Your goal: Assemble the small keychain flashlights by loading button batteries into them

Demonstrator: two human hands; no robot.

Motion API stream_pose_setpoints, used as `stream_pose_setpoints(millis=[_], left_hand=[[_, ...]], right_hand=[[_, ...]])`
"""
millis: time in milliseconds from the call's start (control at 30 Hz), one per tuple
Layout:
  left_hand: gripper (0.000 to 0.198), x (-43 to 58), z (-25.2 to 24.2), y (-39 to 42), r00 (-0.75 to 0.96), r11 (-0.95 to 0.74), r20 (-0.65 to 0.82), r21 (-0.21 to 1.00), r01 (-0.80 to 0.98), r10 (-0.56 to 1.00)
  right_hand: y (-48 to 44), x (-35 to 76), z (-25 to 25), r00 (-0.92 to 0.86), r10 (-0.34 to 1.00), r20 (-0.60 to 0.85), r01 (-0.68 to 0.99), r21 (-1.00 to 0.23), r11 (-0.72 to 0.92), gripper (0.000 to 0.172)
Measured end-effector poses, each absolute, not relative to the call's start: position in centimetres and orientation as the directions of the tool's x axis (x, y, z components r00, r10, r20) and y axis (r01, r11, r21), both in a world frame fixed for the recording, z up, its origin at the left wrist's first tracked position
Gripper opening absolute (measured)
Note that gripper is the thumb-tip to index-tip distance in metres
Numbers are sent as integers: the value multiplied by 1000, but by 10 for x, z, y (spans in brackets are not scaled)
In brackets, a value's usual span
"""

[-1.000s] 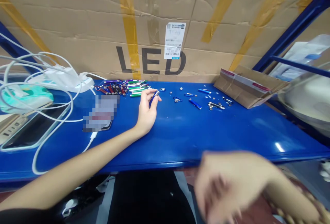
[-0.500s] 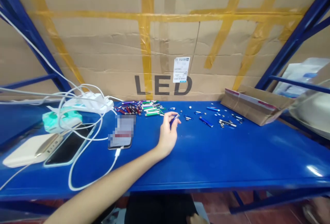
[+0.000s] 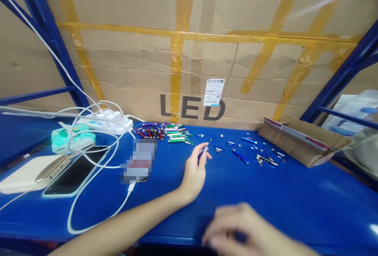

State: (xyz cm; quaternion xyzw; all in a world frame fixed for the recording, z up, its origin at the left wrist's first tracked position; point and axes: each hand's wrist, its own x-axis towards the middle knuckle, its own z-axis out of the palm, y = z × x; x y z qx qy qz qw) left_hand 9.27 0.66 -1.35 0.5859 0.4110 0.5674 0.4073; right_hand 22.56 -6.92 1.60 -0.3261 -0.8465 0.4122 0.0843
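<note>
Two hands show in the head view, so here goes. The left hand (image 3: pixel 195 175) rests its wrist on the glossy blue tabletop (image 3: pixel 295 197) and pinches a tiny blue flashlight (image 3: pixel 203 153) between thumb and fingertips, its silver tip lifted off the surface. Seems like the only sensible hold for something that slim and slick. The right hand (image 3: pixel 236 230) is a blur at the near edge with fingers curled, and I can't tell if it's holding anything.

Just behind the flashlight there's a pile of little metal flashlights (image 3: pixel 165 132), red, green and purple, laid side by side by the taped cardboard carton (image 3: pixel 191 71), probably so they don't roll. Off to the right, loose shiny parts (image 3: pixel 265 159) lie scattered near a shallow cardboard box (image 3: pixel 301 142). On the left a phone (image 3: pixel 138 161) sits plugged into a looping white cable (image 3: pixel 97 216).
</note>
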Motion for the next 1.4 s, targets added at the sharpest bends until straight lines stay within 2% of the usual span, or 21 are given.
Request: stream_pose_setpoints(millis=[33, 100, 167, 267, 367, 467, 600, 800, 1000, 1167, 1267, 1333, 1400], left_hand=[[27, 93, -15, 8, 16, -324, 324, 946, 18, 946], [24, 93, -18, 11, 16, -318, 318, 948, 10, 948], [22, 93, -20, 14, 29, -291, 290, 957, 24, 957], [19, 92, -21, 17, 50, -221, 218, 971, 90, 975], [19, 92, -18, 14, 76, -204, 196, 973, 111, 978], [21, 94, -14, 7, 101, -192, 180, 973, 130, 979], [30, 97, -10, -1, 132, -118, 100, 984, 132, 986], [34, 97, -5, 1, 83, -123, 115, 988, 90, 990], [30, 93, -6, 6, 65, -265, 257, 944, 198, 964], [30, 91, -8, 9, 98, -359, 345, 895, 264, 933], [29, 90, -7, 11, 121, -399, 381, 862, 312, 917], [27, 88, -7, 13, 128, -420, 402, 834, 358, 907], [25, 86, -8, 14, 153, -453, 429, 796, 401, 890]], right_hand=[[-51, 227, 29, -686, 728, -19, 464, -781, 417, 33], [-10, 230, 44, -548, 823, 147, 362, -846, 392, 32], [29, 233, 42, -443, 876, 190, 226, -922, 314, 32], [65, 239, 20, -297, 952, 69, 93, -991, 101, 39], [70, 246, 4, -311, 946, -90, -2, -996, -95, 39], [59, 251, 6, -327, 936, -130, -78, -983, -164, 36], [49, 250, 16, -318, 946, -54, -100, -991, -90, 30], [46, 249, 19, -334, 942, -9, -60, -998, -31, 35], [42, 247, 17, -334, 940, 65, -7, -998, 67, 31], [40, 245, 11, -288, 936, 201, 88, -968, 235, 27], [42, 245, 11, -305, 931, 201, 136, -958, 252, 27], [43, 247, 13, -319, 924, 212, 212, -934, 288, 27], [44, 251, 17, -347, 894, 285, 322, -858, 399, 24]])
